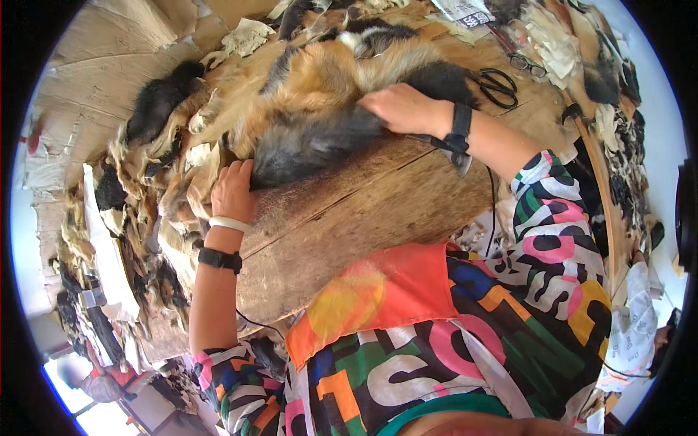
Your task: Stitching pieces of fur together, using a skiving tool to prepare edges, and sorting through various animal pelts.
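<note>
A fur pelt [313,142], dark grey along its near edge and orange-tan farther back, lies across the wooden board [349,211] before me. At the pelt's left end my left hand [233,190] is closed on its edge, fingers bent and together. My right hand [411,109] is closed on the grey fur near the right side, its fingertips partly buried. A dark, thin piece with a greyish end [463,163] shows below my right wrist; I cannot make out what it is. Black-handled scissors [498,89] lie just right of the pelt.
Eyeglasses [527,65] lie beyond the scissors. A long wooden handle with a dark head [598,182] leans at the right. Fur scraps [156,109] heap at the left, near a white strip [109,247]. Another person [105,385] is at the lower left.
</note>
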A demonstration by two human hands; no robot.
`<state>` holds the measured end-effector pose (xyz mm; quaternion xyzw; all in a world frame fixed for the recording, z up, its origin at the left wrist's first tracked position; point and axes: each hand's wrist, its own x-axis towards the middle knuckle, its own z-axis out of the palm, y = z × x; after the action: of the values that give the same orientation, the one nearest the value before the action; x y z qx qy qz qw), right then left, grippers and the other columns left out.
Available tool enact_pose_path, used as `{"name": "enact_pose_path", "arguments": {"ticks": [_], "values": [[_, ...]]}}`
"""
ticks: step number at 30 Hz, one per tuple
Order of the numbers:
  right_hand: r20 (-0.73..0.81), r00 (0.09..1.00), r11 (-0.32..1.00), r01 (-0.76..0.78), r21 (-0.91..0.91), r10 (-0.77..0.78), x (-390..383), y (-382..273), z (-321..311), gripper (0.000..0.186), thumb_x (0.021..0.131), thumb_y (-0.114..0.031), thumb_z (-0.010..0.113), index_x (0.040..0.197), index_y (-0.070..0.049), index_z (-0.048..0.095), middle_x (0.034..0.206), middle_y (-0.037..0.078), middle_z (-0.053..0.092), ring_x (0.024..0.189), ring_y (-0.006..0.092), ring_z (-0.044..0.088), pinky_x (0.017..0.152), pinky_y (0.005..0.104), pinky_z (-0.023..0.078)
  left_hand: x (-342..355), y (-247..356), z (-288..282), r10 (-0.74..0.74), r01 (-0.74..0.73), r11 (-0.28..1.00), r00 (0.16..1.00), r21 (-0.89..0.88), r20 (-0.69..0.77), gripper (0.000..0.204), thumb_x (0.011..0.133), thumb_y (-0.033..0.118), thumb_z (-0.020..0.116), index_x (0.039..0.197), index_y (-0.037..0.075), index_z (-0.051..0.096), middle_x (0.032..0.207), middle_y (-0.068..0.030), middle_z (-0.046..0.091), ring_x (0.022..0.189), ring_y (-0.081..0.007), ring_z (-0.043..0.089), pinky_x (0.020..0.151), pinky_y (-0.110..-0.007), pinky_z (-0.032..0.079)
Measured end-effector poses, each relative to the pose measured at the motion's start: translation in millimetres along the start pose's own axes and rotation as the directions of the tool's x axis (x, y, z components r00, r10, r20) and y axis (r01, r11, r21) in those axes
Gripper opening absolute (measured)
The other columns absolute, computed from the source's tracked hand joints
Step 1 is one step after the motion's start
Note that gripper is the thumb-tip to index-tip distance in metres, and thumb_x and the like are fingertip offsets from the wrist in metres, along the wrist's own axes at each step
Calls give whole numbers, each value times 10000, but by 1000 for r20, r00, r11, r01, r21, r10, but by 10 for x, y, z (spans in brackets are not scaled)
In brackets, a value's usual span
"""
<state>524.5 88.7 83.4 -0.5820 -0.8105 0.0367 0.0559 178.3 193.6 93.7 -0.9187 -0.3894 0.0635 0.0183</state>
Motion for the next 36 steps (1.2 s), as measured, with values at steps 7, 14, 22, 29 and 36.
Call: {"name": "enact_pose_path", "arguments": {"ticks": [7,14,22,29,36], "values": [[-691,679,951,39,-306,-250,261,207,-928,467,739,27,611,1181,-122,623,899,126,676,771,290,676,632,376,551,26,-365,-846,-40,122,989,745,77,-666,584,696,74,755,1263,114,621,1123,-133,693,981,-314,675,847,-392,546],[-873,298,854,472,-218,-387,336,-613,-1603,399,782,-21,674,1158,87,595,1030,222,690,876,329,699,734,370,551,-1567,-601,-1662,-101,-6,994,287,-107,-952,406,844,-9,602,1250,-20,623,1137,-132,701,1006,-214,659,914,-343,504],[-708,226,399,913,-86,-669,272,-1446,-1671,530,785,-132,708,1261,41,554,1098,158,687,907,291,695,777,333,562,-3528,884,-1220,-298,395,888,104,-236,-949,357,846,-10,602,1200,-29,644,1109,-127,709,989,-214,664,895,-342,511],[-513,202,210,977,43,-834,-168,-2359,-1730,494,698,-104,778,1142,36,613,1068,185,693,942,309,691,784,359,544,-4604,2133,-829,-541,642,603,-107,-473,-834,316,848,-11,603,1157,-37,663,1084,-122,717,975,-215,668,877,-342,517],[-179,29,-19,965,260,-983,-901,-3604,-1373,507,675,-25,643,1177,29,599,1062,216,667,956,396,656,849,415,532,-5405,3531,-99,-931,630,48,-253,-775,-264,383,753,28,663,1135,5,683,992,-203,709,945,-294,707,819,-340,538]]}}
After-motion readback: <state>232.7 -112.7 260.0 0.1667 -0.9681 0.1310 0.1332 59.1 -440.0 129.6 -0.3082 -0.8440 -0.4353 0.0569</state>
